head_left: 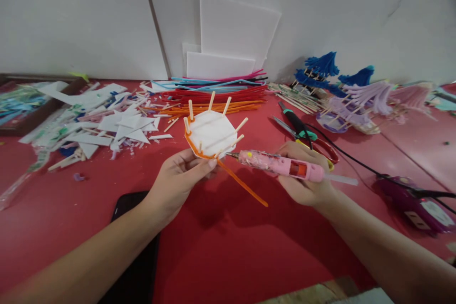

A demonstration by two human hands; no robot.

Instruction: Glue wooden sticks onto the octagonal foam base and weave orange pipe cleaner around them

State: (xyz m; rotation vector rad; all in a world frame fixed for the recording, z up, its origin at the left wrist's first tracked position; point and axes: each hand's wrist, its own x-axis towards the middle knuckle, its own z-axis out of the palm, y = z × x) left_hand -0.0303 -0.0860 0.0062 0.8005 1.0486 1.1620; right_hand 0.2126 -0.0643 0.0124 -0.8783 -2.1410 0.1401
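My left hand [185,175] pinches the near edge of a white foam board piece [212,130] with several short wooden sticks standing up around its rim. An orange pipe cleaner [244,184] runs along the piece's left and near edge, and its loose end slants down to the right. My right hand [302,175] is wrapped round a pink hot glue gun [270,164]. The metal nozzle points left and is at the near right edge of the foam piece, close to a stick. A clear glue stick [342,179] sticks out of the gun's back end.
Foam scraps [124,123] cover the left side, near a brown tray [35,118]. Behind lie bundled pipe cleaners [221,95] and leaning white boards [238,26]. Scissors [320,147], a cable, blue and lilac models [366,97] and a purple power strip [415,204] are right. A phone [137,256] lies below my left arm.
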